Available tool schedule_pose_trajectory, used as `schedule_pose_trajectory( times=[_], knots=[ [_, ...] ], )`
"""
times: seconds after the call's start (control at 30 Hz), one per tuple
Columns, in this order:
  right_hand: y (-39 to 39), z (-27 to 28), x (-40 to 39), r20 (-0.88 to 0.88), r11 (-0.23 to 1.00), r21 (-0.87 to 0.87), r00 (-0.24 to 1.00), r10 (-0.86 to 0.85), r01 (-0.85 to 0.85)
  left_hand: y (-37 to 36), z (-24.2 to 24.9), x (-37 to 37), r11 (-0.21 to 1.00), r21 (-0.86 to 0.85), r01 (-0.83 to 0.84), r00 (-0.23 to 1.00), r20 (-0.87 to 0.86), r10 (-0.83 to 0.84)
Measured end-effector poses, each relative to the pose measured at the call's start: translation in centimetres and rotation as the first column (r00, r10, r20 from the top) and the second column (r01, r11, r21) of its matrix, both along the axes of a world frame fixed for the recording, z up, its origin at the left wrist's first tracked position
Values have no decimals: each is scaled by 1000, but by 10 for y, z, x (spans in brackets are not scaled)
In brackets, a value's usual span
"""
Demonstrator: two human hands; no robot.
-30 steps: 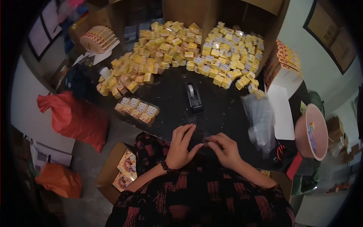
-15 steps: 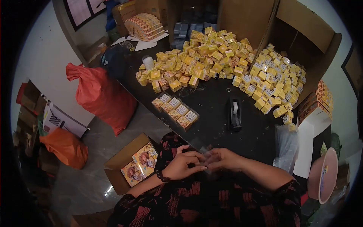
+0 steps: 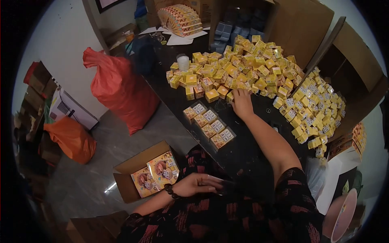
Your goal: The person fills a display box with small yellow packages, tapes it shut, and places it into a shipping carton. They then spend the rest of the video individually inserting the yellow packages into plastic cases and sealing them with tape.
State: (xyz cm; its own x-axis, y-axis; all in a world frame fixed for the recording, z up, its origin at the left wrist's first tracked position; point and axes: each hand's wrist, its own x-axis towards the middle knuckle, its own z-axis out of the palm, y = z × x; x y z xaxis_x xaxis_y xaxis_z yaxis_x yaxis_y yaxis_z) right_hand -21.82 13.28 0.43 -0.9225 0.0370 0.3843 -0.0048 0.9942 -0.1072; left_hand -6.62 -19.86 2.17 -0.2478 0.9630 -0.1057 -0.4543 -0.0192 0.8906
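Note:
My left hand [image 3: 197, 184], close to my body, is closed on a clear plastic piece [image 3: 216, 180], which looks like a thin sleeve or case; its far end fades into the dark. My right hand [image 3: 242, 104] reaches forward to the near edge of the heap of small yellow boxes [image 3: 231, 73]. Its thumb and fingers are closed at a small yellow box [image 3: 229, 96], largely hidden by the hand. Left of that forearm stand clear packs of small boxes [image 3: 209, 124] in a slanting row, their white printed tops showing.
Past my right forearm, more yellow boxes [image 3: 316, 107] spill from a cardboard carton [image 3: 358, 60]. The tape dispenser [image 3: 276, 128] is mostly behind that arm. A carton with printed boxes [image 3: 162, 168] sits below left, near a red sack [image 3: 121, 95]. Clear plastic sleeves [image 3: 315, 174] lie at right.
My right hand has left my left hand and stretched forward to the yellow heap. My left hand stays low with the clear plastic. The view has turned, so the table appears further right.

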Motion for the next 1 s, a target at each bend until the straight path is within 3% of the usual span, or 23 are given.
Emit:
schedule_pose_trajectory(
  times=[0.07,0.1,0.13,0.2,0.23,0.27,0.4,0.47,0.5,0.53,0.57,0.6,0.67,0.7,0.73,0.8,0.83,0.87,0.97,1.0],
  knots=[
    [-4,13,9,-15,999,-48,1000,5,-6,-18,34,-18,986,-79,-147,989,-5,147],
    [-9,25,18,42,874,-486,999,19,4,-29,50,-26,965,-110,-239,971,-39,236],
    [-15,36,30,94,567,-822,994,55,47,-37,62,-30,935,-103,-341,936,-129,327],
    [-34,55,73,-57,-39,-998,965,255,-48,-38,68,-36,889,-96,-449,882,-209,423],
    [-51,76,100,-55,-191,-981,945,321,7,-28,66,-38,806,23,-592,692,-498,522],
    [-69,90,126,-60,-338,-938,922,383,80,-20,64,-36,718,172,-675,414,-717,561],
    [-111,86,188,-116,-269,-963,850,513,32,13,57,-23,723,247,-645,440,-654,616],
    [-124,86,207,-161,-407,-912,864,477,55,21,53,-16,739,315,-596,593,-448,669],
    [-129,89,216,-87,-436,-877,824,560,204,24,55,-9,741,319,-591,594,-449,668],
    [-128,84,223,-89,-434,-879,827,555,197,25,57,1,766,299,-569,641,-422,641],
    [-126,75,228,-171,-212,-975,826,536,-65,26,58,9,792,278,-544,687,-395,610],
    [-128,78,230,-252,35,-947,806,536,-320,26,58,13,796,280,-537,689,-399,605],
    [-123,99,240,-422,-199,-899,894,150,-391,23,57,18,792,276,-545,697,-375,611],
    [-121,110,238,-464,-107,-878,885,-46,-466,22,56,22,798,277,-535,703,-378,602],
    [-112,112,235,-469,-101,-875,881,-59,-473,21,56,27,811,262,-524,732,-349,585],
    [-93,106,235,-240,58,-968,967,88,-246,25,57,33,834,248,-492,767,-330,550],
    [-91,100,237,-215,82,-971,970,110,-225,29,58,35,808,287,-515,698,-407,589],
    [-91,98,241,-223,81,-970,970,95,-231,32,59,37,778,330,-534,618,-475,626],
    [-92,92,250,-229,59,-970,968,106,-236,34,60,42,787,312,-532,590,-530,609],
    [-92,89,250,-285,-2,-958,957,54,-285,36,61,44,791,310,-528,592,-534,604]
  ],
)
